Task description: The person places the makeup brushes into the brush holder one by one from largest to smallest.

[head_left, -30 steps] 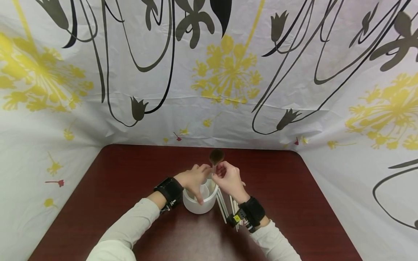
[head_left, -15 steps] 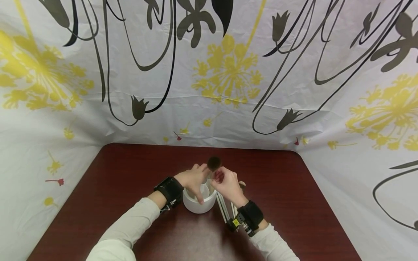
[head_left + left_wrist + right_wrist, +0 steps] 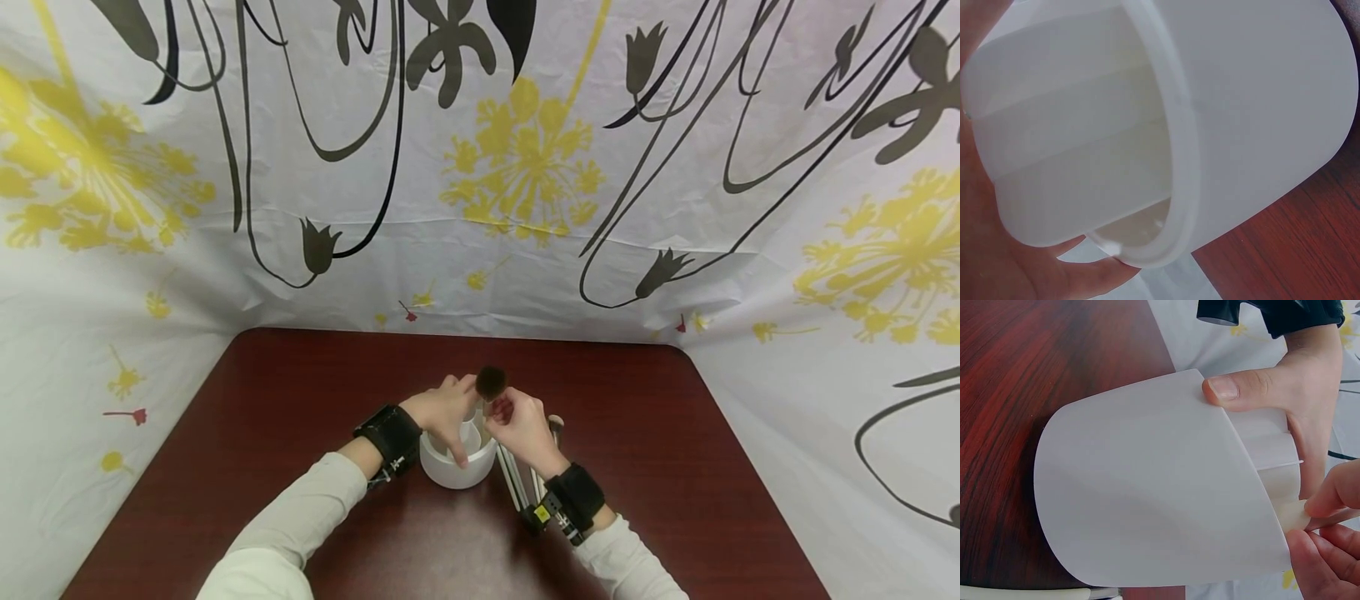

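Note:
A white round holder (image 3: 459,477) with inner dividers stands upright on the table. My left hand (image 3: 442,412) spans its top and grips it, thumb over the near rim and fingers toward the far rim. My right hand (image 3: 522,427) pinches a makeup brush by its handle, the dark fluffy head (image 3: 491,382) pointing up. In the right wrist view, the pale end of the brush handle (image 3: 1295,515) dips inside the holder's rim, and the left thumb (image 3: 1225,389) presses the rim. White dividers (image 3: 1072,131) fill much of the opening in the left wrist view.
More makeup brushes (image 3: 512,477) lie on the dark red wooden table (image 3: 360,533), right of the holder and partly under the right wrist. One brush head (image 3: 555,423) shows beyond the right hand. A flower-patterned white cloth (image 3: 525,283) hangs behind and at both sides.
My right hand has lowered the makeup brush into the holder, so its head sits lower and slightly left. My left hand has stayed on the holder.

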Demonstrator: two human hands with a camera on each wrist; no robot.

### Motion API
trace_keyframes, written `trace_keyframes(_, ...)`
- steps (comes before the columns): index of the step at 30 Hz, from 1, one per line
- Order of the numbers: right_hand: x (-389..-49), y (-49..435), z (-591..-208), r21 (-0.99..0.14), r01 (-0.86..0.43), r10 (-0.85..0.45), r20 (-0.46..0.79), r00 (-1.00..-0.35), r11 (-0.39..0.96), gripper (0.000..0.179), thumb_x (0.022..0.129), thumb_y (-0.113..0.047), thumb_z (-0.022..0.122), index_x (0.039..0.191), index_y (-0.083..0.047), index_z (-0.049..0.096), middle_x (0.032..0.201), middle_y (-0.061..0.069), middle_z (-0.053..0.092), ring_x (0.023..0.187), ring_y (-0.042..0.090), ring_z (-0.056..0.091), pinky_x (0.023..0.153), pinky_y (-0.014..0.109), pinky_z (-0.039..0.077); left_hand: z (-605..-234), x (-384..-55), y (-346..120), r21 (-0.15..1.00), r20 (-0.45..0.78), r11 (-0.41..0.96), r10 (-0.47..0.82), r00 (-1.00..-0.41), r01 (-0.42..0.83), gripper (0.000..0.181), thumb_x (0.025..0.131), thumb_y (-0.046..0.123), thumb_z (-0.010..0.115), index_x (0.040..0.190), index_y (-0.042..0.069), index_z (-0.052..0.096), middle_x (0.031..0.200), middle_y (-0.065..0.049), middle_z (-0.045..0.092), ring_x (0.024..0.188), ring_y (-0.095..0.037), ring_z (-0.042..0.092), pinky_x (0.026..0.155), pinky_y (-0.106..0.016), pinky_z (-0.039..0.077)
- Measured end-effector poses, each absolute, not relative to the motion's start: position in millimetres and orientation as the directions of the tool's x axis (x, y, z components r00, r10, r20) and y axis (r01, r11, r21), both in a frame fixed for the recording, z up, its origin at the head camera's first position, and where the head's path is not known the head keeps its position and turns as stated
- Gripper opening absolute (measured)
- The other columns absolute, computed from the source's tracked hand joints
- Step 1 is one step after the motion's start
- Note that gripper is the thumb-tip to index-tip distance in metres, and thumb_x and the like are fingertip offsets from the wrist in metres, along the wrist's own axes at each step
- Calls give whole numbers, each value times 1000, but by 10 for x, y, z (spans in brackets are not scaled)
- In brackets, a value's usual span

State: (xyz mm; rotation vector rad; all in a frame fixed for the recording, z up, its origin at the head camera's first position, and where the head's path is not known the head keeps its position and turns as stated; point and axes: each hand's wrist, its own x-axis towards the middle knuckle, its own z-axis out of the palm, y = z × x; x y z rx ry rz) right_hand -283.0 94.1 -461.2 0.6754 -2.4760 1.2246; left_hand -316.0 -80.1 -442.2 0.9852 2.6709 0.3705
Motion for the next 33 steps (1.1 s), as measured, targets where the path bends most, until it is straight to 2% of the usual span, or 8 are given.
trace_keyframes(8, -2818, 965, -4597, -634, -538, -294, 455, -840, 555, 17, 66, 0, 68, 79, -6, 59, 66, 2, 58, 59, 9, 54, 53, 19, 45, -4419, -3154, -796, 306, -167, 742, 658, -734, 596, 119, 47, 48, 86, 142, 15, 22, 140, -8, 24, 113, -30, 33, 80, -38, 45)
trace_keyframes(18, -2825, 1154, -4636, -647, -597, -336, 494, -802, 474, 31, 67, 4, 66, 96, 5, 56, 80, 11, 58, 68, 13, 58, 59, 22, 49, -4413, -3133, -800, 305, -142, 736, 662, -736, 604, 108, 46, 48, 86, 137, 19, 35, 132, -10, 31, 105, -30, 35, 75, -39, 45)
trace_keyframes(24, -2843, 1318, -4622, -662, -525, -277, 450, -849, 535, 32, 70, 4, 66, 101, 2, 56, 89, 10, 58, 75, 20, 58, 66, 31, 49, -4412, -3134, -787, 276, -136, 729, 674, -726, 626, 102, 46, 49, 85, 134, 21, 42, 133, -11, 32, 98, -29, 34, 70, -35, 43)
trace_keyframes(27, -2858, 1419, -4654, -668, -473, -246, 410, -878, 574, 31, 73, 4, 65, 102, -2, 57, 92, 9, 57, 79, 20, 57, 69, 33, 49, -4404, -3131, -778, 268, -149, 742, 662, -734, 615, 88, 46, 49, 85, 123, 23, 50, 134, -9, 30, 98, -30, 35, 65, -35, 44)
trace_keyframes(29, -2879, 1491, -4697, -675, -441, -229, 383, -895, 592, 29, 75, 4, 64, 102, -3, 57, 93, 9, 57, 81, 20, 57, 70, 32, 48, -4389, -3131, -776, 273, -160, 742, 663, -731, 613, 82, 46, 48, 85, 116, 21, 53, 134, -10, 30, 98, -30, 35, 68, -36, 44)
trace_keyframes(31, -2891, 1564, -4743, -685, -408, -216, 352, -911, 603, 27, 76, 4, 62, 102, -3, 57, 94, 10, 58, 82, 20, 56, 70, 32, 48, -4371, -3137, -776, 283, -163, 729, 677, -717, 623, 79, 46, 48, 85, 113, 19, 53, 133, -12, 31, 102, -30, 35, 76, -39, 41)
trace_keyframes(33, -2899, 1633, -4792, -689, -379, -203, 326, -923, 617, 25, 77, 3, 61, 101, -2, 57, 93, 11, 58, 82, 19, 56, 70, 32, 48, -4343, -3141, -782, 298, -177, 720, 687, -705, 627, 87, 48, 46, 85, 120, 16, 49, 133, -14, 29, 106, -30, 33, 84, -41, 36)
